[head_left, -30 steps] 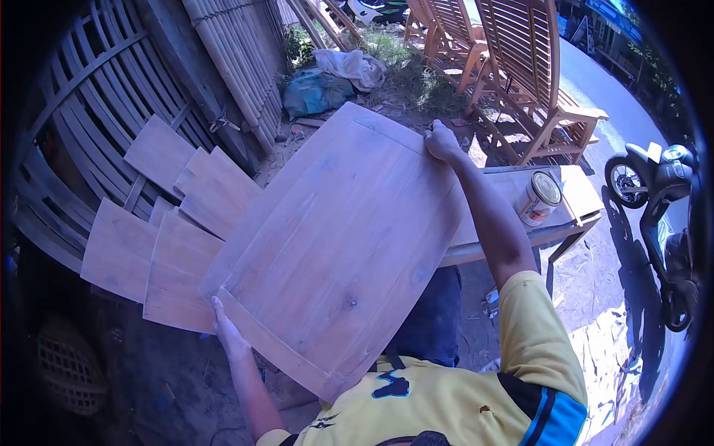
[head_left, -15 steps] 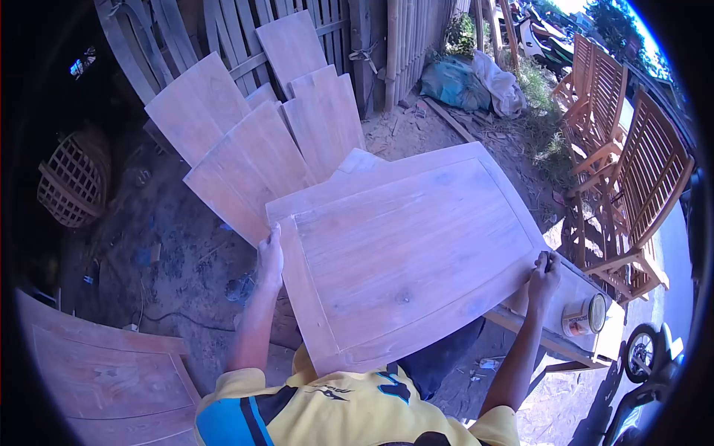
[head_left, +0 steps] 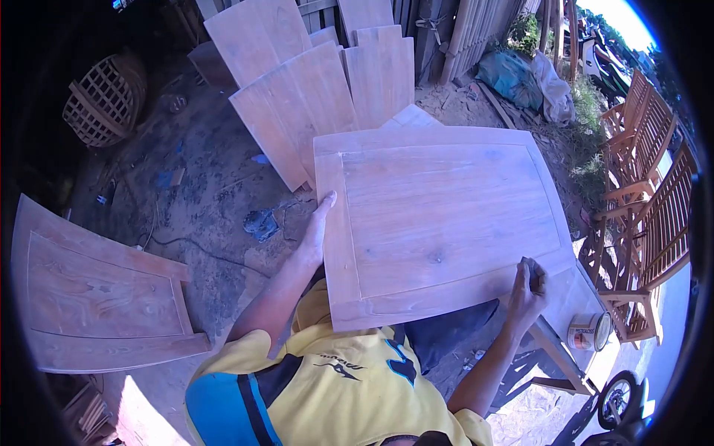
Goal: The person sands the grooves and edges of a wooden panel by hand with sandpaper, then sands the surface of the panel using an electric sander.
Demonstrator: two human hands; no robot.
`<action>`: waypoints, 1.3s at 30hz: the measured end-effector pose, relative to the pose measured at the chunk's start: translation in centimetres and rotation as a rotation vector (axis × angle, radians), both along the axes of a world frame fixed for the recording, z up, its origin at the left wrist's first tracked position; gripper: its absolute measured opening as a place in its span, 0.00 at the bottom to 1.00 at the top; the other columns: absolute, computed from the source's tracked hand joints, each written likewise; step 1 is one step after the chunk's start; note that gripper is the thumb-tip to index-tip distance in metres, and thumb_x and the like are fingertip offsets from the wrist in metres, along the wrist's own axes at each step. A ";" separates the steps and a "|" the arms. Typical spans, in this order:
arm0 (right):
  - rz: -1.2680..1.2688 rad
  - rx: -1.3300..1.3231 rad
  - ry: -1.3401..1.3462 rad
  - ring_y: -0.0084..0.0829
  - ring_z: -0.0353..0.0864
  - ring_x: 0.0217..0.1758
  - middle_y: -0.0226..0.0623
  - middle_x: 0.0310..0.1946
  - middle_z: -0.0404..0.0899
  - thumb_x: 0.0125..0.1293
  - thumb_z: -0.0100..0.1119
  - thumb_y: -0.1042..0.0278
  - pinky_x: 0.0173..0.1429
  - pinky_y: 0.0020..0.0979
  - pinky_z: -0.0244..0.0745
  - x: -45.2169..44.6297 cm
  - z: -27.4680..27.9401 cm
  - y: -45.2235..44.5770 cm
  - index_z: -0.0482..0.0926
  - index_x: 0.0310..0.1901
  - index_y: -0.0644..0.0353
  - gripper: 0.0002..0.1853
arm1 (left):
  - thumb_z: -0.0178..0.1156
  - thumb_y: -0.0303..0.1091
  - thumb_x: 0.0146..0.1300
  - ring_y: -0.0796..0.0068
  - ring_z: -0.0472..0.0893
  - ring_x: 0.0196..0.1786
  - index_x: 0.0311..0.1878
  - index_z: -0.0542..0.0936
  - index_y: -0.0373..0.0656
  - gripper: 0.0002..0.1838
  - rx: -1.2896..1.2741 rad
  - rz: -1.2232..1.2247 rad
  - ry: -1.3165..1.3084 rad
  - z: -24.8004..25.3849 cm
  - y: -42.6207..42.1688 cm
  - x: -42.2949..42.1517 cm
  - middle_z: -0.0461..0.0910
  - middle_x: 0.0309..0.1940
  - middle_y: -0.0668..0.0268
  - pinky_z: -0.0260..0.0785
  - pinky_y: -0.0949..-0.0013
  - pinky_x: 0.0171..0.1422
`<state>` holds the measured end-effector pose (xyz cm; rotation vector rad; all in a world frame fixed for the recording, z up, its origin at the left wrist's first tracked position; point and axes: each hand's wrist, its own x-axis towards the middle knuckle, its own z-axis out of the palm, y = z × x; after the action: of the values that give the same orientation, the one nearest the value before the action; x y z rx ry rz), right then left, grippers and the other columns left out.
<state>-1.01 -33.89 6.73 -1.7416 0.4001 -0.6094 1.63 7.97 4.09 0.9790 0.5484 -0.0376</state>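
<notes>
A framed wooden panel (head_left: 446, 215), pale and slightly curved along its far edge, lies tilted before me. My left hand (head_left: 321, 215) grips its left edge, the thumb showing on top. Over the lower right part of the panel, my right hand (head_left: 529, 286) has its fingers pinched together. Something small and dark shows at those fingertips, too small to name. The panel's right side rests on or just above a workbench (head_left: 576, 290); the contact is hidden. A tin can (head_left: 589, 331) with a label stands on that bench, near my right hand.
Several wooden boards (head_left: 297, 104) lean against a slatted fence ahead. Another framed panel (head_left: 97, 297) stands at the left, below a woven basket (head_left: 104, 104). Slatted wooden chairs (head_left: 666, 223) line the right side. Sacks (head_left: 509, 78) lie by the fence, and a cable (head_left: 201, 249) crosses the ground.
My right hand has moved from the panel's right corner leftward along its lower edge. My left hand keeps its grip. The view has turned, showing more of the left panel.
</notes>
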 end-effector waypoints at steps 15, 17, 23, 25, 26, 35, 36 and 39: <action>0.418 -0.621 0.240 0.45 0.84 0.39 0.41 0.35 0.81 0.66 0.74 0.73 0.46 0.43 0.79 -6.3 3.4 24.4 0.85 0.46 0.62 0.09 | 0.55 0.62 0.80 0.63 0.77 0.71 0.80 0.67 0.41 0.39 -0.267 -0.093 -0.037 -1.1 -1.0 1.7 0.76 0.69 0.59 0.70 0.57 0.76; 0.388 -0.690 0.262 0.45 0.83 0.38 0.41 0.34 0.80 0.66 0.74 0.73 0.46 0.44 0.78 -7.3 3.5 25.3 0.85 0.45 0.62 0.09 | 0.52 0.56 0.84 0.64 0.76 0.74 0.81 0.67 0.35 0.37 -0.291 -0.073 -0.063 -1.5 -0.8 1.8 0.74 0.73 0.56 0.67 0.59 0.80; 0.339 -0.948 0.250 0.46 0.79 0.37 0.41 0.34 0.75 0.67 0.70 0.77 0.45 0.46 0.74 -6.9 2.8 27.3 0.81 0.46 0.61 0.09 | 0.53 0.59 0.82 0.61 0.77 0.72 0.80 0.67 0.38 0.38 -0.318 -0.097 -0.027 -1.1 -0.8 1.6 0.75 0.70 0.57 0.69 0.55 0.78; 0.318 -0.961 0.148 0.45 0.81 0.38 0.41 0.35 0.78 0.65 0.73 0.77 0.43 0.43 0.76 -5.3 2.4 28.5 0.82 0.46 0.60 0.11 | 0.52 0.59 0.82 0.61 0.77 0.73 0.80 0.67 0.39 0.38 -0.366 -0.102 -0.022 -2.0 -0.8 1.6 0.75 0.70 0.57 0.69 0.55 0.78; 0.317 -0.966 0.157 0.45 0.81 0.38 0.41 0.35 0.78 0.65 0.73 0.77 0.43 0.43 0.76 -5.4 2.5 28.5 0.82 0.46 0.60 0.11 | 0.52 0.59 0.82 0.61 0.77 0.73 0.80 0.67 0.39 0.37 -0.406 -0.101 -0.028 -2.5 -0.9 1.6 0.75 0.70 0.57 0.69 0.55 0.78; 0.329 -0.979 0.109 0.48 0.81 0.37 0.42 0.35 0.78 0.66 0.71 0.76 0.43 0.46 0.78 -1.7 2.2 29.8 0.83 0.46 0.60 0.09 | 0.48 0.59 0.84 0.58 0.78 0.70 0.78 0.68 0.38 0.36 -0.525 -0.164 -0.065 -3.7 -1.1 1.4 0.75 0.69 0.54 0.70 0.53 0.77; 0.348 -0.978 0.065 0.48 0.81 0.37 0.43 0.35 0.78 0.66 0.71 0.76 0.43 0.46 0.78 0.2 1.8 30.5 0.83 0.46 0.59 0.09 | 0.48 0.59 0.84 0.58 0.78 0.70 0.78 0.68 0.38 0.36 -0.520 -0.166 -0.081 -3.7 -1.1 1.3 0.75 0.69 0.54 0.70 0.53 0.77; 0.370 -0.994 0.042 0.47 0.82 0.38 0.41 0.35 0.78 0.68 0.71 0.74 0.43 0.45 0.78 -1.0 2.4 29.3 0.83 0.46 0.59 0.08 | 0.48 0.58 0.84 0.60 0.77 0.72 0.79 0.68 0.37 0.36 -0.546 -0.149 -0.072 -3.2 -1.1 1.7 0.75 0.70 0.55 0.69 0.55 0.78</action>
<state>-2.02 -4.59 9.15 -2.6855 -0.2686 -0.5278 3.30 6.91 0.88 0.4832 0.3673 -0.2705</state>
